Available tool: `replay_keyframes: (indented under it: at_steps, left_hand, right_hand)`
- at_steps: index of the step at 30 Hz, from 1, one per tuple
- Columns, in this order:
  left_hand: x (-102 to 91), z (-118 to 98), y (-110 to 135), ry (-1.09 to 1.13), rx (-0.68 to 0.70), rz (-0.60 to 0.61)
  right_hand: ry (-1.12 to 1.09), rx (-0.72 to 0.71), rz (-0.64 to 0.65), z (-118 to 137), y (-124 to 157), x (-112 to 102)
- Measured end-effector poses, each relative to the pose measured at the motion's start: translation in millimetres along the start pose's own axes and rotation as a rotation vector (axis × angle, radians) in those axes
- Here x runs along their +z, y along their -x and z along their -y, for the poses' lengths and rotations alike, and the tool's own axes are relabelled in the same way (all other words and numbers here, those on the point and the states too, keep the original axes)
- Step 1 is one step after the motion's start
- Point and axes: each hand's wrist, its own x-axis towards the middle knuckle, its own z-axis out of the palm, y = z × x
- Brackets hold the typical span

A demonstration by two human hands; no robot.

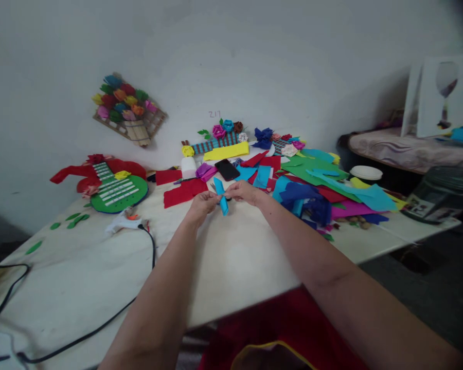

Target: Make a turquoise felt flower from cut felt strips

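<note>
Both my hands meet over the middle of the white table [231, 262]. My left hand [202, 202] and my right hand [242, 192] are closed in a pinch on a folded light-blue paper strip [221, 196], which stands tilted between them just above the tabletop. Red paper sheets [185, 192] lie right behind my left hand. A black phone [227, 169] rests further back.
A heap of coloured paper [324, 190] covers the right of the table. A white glue gun [124, 222] with a black cord [100, 324] lies at the left, near a green and red craft piece [113, 187]. Paper flowers [227, 134] line the wall; a flower basket [127, 109] hangs there.
</note>
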Motion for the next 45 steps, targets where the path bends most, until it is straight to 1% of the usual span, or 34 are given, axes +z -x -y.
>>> replay_keyframes:
  at_steps: [5, 10, 14, 18, 22, 28, 34, 45]
  left_hand:
    - [-1.2, 0, 2, 0.023, 0.008, 0.039]
    - [-0.6, -4, 5, 0.033, 0.011, 0.086]
    - [1.1, -6, 6, 0.035, 0.016, 0.057]
    - [2.7, -7, 6, 0.025, 0.028, 0.021]
    - [2.0, -6, 5, 0.065, -0.005, 0.031]
    - [1.2, -5, 3, 0.172, -0.114, 0.040]
    - [0.9, -5, 2, 0.236, -0.177, 0.060]
    - [-0.1, -5, 1, 0.228, -0.202, 0.060]
  right_hand:
    - [-0.006, -0.013, -0.007, -3, -1, 1]
    - [-0.054, 0.006, 0.012, 0, 0, 1]
    - [-0.058, 0.017, 0.031, 1, 1, 1]
    - [0.007, 0.021, 0.030, 1, 1, 2]
    - [0.019, 0.038, 0.011, 0, 0, 2]
    - [0.024, 0.033, -0.017, -5, -3, 2]
    - [0.053, 0.027, -0.037, -4, -2, 3]
    - [0.083, 0.019, -0.056, -12, -6, 2]
